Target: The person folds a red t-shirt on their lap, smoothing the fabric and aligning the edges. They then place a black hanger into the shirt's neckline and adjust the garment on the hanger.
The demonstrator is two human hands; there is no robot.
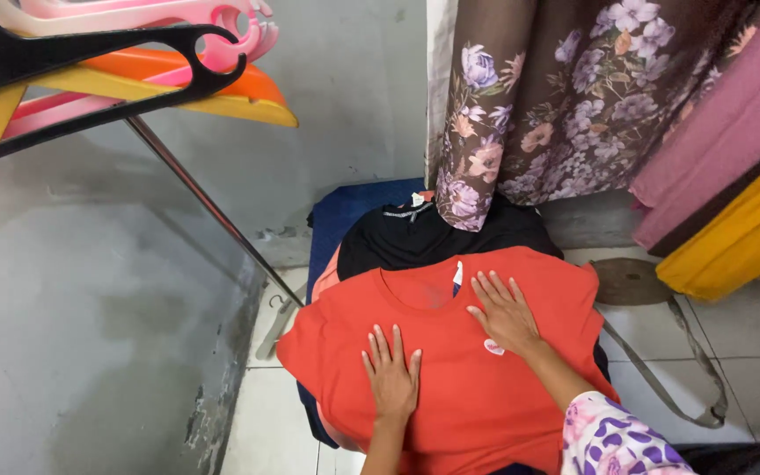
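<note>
Grey concrete walls surround a garment pile; the red t-shirt (450, 352) lies spread on top, not yet folded, left hand (391, 374) and right hand (505, 314) pressing flat, fingers extended, grasping nothing.

A shirt (450, 369) lies spread on top of a pile of clothes (424, 237), which rests on a low stand over the floor (749, 334). Both hands lie flat on the shirt, the left hand (391, 376) nearer the person, the right hand (505, 314) farther and to its right, the two apart. Behind the pile hangs a curtain (556, 97), its hem touching the pile. Hangers (116, 62) hang on a rail (213, 211) up at the left, before the wall (345, 105). A strap (679, 352) lies on the floor to the right.
</note>
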